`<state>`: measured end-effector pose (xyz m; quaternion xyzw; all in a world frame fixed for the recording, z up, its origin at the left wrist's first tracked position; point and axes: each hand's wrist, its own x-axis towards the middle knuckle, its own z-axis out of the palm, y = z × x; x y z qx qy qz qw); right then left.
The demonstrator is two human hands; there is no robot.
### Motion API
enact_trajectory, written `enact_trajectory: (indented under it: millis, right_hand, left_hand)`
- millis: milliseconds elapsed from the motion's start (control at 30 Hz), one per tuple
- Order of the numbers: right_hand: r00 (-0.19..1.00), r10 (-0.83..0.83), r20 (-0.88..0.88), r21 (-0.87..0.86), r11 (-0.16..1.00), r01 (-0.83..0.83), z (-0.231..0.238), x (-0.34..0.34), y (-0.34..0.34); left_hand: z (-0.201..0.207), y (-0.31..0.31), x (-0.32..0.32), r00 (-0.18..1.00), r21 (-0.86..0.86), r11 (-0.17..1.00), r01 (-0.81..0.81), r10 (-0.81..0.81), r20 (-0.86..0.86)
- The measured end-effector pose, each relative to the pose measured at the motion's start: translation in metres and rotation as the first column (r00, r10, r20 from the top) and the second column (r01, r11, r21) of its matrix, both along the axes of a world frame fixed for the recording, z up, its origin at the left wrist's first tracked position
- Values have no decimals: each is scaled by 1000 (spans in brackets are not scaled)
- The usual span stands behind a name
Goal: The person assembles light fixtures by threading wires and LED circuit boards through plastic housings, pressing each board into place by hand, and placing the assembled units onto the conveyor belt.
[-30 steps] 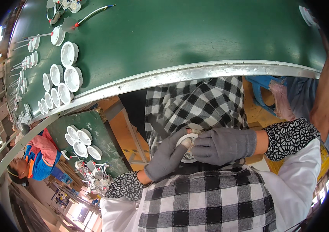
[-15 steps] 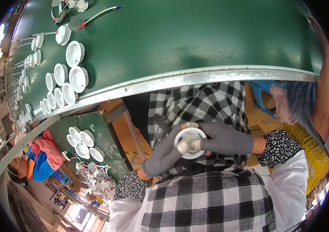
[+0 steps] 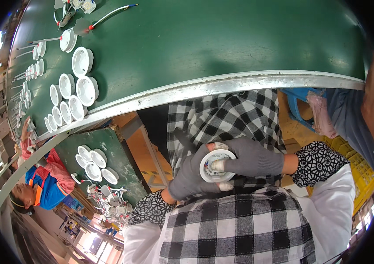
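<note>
Above my lap I hold a white round lamp housing [image 3: 213, 157], shaped like a shallow cup, with its open side facing up. My left hand [image 3: 190, 175], in a grey glove with bare or taped fingertips, wraps round its left side, the thumb at the lower rim. From the right, my right hand [image 3: 254, 157], gloved the same way, grips the housing and presses its wrapped thumb down inside. Small parts and a bit of red and blue show beside that thumb; the thumb hides most of them. Fingers beneath the housing are out of sight.
A green workbench [image 3: 222, 44] with a metal edge [image 3: 222, 83] runs ahead. White housings [image 3: 86, 91] and wired pieces [image 3: 110, 16] stand at its left. A lower side table [image 3: 125, 169] bears more housings and a wire heap [image 3: 108, 202]. Co-workers sit left and right; a yellow crate [image 3: 350, 176] is at right.
My left thumb has left the inside of the housing for its lower rim. My right thumb now reaches further in. The co-worker at left has raised a hand to the bench.
</note>
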<state>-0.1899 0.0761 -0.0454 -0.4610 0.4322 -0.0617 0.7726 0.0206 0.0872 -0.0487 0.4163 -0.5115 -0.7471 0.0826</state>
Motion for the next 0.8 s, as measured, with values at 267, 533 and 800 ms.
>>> enact_trajectory:
  millis: [267, 533, 800]
  right_hand:
    - [992, -126, 13, -132, 983, 127, -6, 2, 4]
    - [994, -95, 52, -140, 985, 102, 2, -3, 2]
    - [986, -166, 1, -140, 976, 165, -4, -9, 17]
  left_hand:
    - [-8, 7, -7, 998, -224, 974, -31, 43, 48]
    - [-2, 5, -9, 990, -21, 990, -138, 138, 25]
    - [-2, 14, -18, 990, -117, 991, -71, 84, 113]
